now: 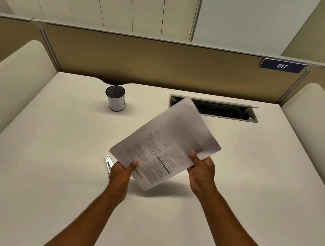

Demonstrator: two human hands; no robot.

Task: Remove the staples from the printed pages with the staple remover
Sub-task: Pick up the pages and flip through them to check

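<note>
A: Both grips are clamped on the white printed pages: left hand pinching the near corner, right hand the lower edge, above the white table.

B: I'd lay them flat, find the staple, then reach for the small metal staple remover beside the left hand.

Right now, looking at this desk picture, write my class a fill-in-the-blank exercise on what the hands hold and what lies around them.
1. Both hands, the left hand and the right hand, hold the ____ above the desk.
2. The staple remover lies on the desk beside the ____ hand.
3. The blue sign on the partition reads ____.
4. The cup stands upright, to the ____ of the cable hatch.

Missing words: pages; left; 017; left
</note>
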